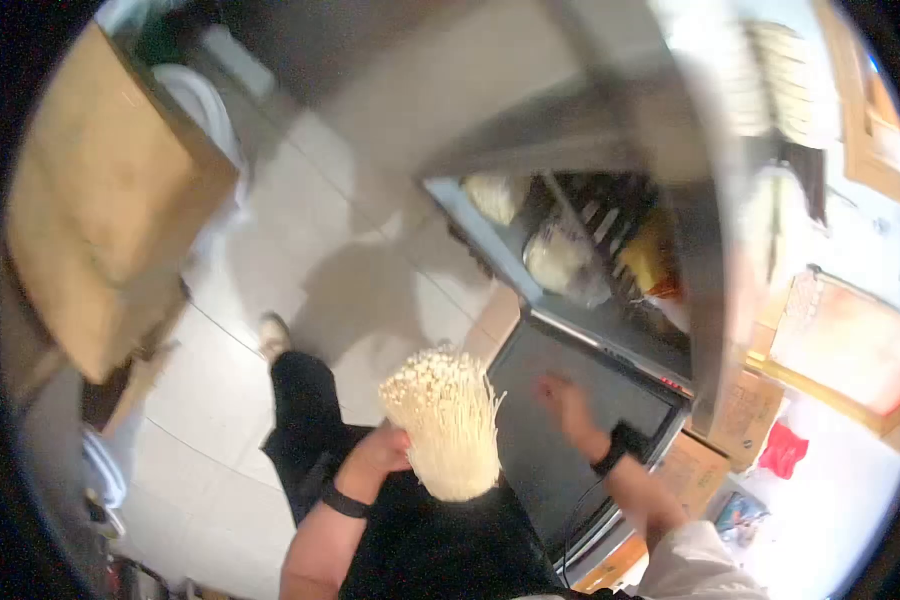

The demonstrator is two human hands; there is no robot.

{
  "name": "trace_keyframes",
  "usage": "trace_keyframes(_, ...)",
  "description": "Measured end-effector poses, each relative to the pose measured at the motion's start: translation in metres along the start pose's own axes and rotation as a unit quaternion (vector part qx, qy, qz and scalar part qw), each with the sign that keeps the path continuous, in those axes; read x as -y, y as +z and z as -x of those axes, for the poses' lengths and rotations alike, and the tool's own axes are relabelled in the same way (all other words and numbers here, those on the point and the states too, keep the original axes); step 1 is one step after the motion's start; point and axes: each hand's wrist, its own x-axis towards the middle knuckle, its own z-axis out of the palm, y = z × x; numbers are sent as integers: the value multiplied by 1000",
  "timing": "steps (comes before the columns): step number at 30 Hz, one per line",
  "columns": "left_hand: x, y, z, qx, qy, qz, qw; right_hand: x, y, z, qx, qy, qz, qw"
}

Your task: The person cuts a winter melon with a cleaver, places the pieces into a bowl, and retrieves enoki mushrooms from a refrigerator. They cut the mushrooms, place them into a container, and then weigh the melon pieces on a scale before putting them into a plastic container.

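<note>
My left hand [385,449] holds a big bundle of enoki mushrooms [444,425] in front of my body, its small caps toward the upper left. The fingers are mostly hidden behind the bundle. My right hand [562,397] is over the dark door panel [570,430] of an open cabinet or fridge, blurred by motion, so its fingers cannot be made out. Just beyond it, the open compartment [530,262] holds a white bag [558,258], a yellow and red package [650,258] and other items.
A large cardboard box [110,200] stands at the left. Smaller cardboard boxes [735,415], a red item [783,450] and a framed board [845,340] are at the right. My foot [274,336] is on the tiled floor [205,420].
</note>
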Motion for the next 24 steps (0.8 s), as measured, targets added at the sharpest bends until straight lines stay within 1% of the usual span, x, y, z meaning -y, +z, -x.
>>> trace_keyframes(1,-10,35,13,21,-22,23,999,22,-19,31,86,81,-68,991)
trace_keyframes(2,-15,69,25,23,-20,35,999,55,-42,59,23,77,-104,991)
trace_keyframes(3,-22,100,42,26,-17,44,999,59,-44,91,4,151,-61,987)
trace_keyframes(4,-32,132,61,13,-19,6,1000,79,-64,117,-48,202,-80,975)
trace_keyframes(5,-41,161,79,0,-18,-31,999,68,-54,149,-233,129,-129,955)
trace_keyframes(6,-48,181,99,-9,-13,-88,996,85,-92,169,-264,95,-92,955)
trace_keyframes(7,-57,194,117,-18,-6,-145,989,72,-93,190,-357,87,-60,928)
trace_keyframes(8,-60,183,130,59,-13,-50,997,72,-101,211,-371,164,-14,914)
trace_keyframes(9,-70,174,143,130,-28,53,990,81,-99,235,-371,246,28,895)
trace_keyframes(10,-78,213,154,153,-14,44,987,75,-87,248,-402,322,25,857)
trace_keyframes(11,-79,228,163,158,-17,22,987,72,-72,258,-421,397,22,816)
trace_keyframes(12,-73,238,176,119,33,-53,991,65,-54,264,-390,493,-51,776)
trace_keyframes(13,-65,250,189,81,86,-124,985,58,-43,267,-396,491,-65,773)
trace_keyframes(14,-58,268,197,82,85,-137,984,48,-30,268,-269,490,-205,803)
trace_keyframes(15,-48,294,204,83,95,-132,983,32,-9,272,-129,472,-333,806)
trace_keyframes(16,-36,323,208,82,105,-125,983,3,65,267,-179,371,-212,886)
trace_keyframes(17,-26,344,207,88,118,-121,982,-24,135,264,-239,279,-57,928)
trace_keyframes(18,-20,351,208,108,123,-181,970,11,112,263,-254,298,-162,906)
trace_keyframes(19,-11,361,211,106,121,-189,969,56,80,255,-263,314,-266,873)
trace_keyframes(20,-2,373,212,98,108,-203,968,75,69,249,-264,313,-273,871)
trace_keyframes(21,8,382,214,89,95,-215,968,89,65,245,-292,278,-310,861)
trace_keyframes(22,15,385,212,113,66,-192,973,102,59,244,-319,245,-346,848)
trace_keyframes(23,20,390,208,108,59,-197,973,111,51,241,-297,231,-387,842)
trace_keyframes(24,25,398,204,123,31,-203,971,124,37,241,-273,221,-429,832)
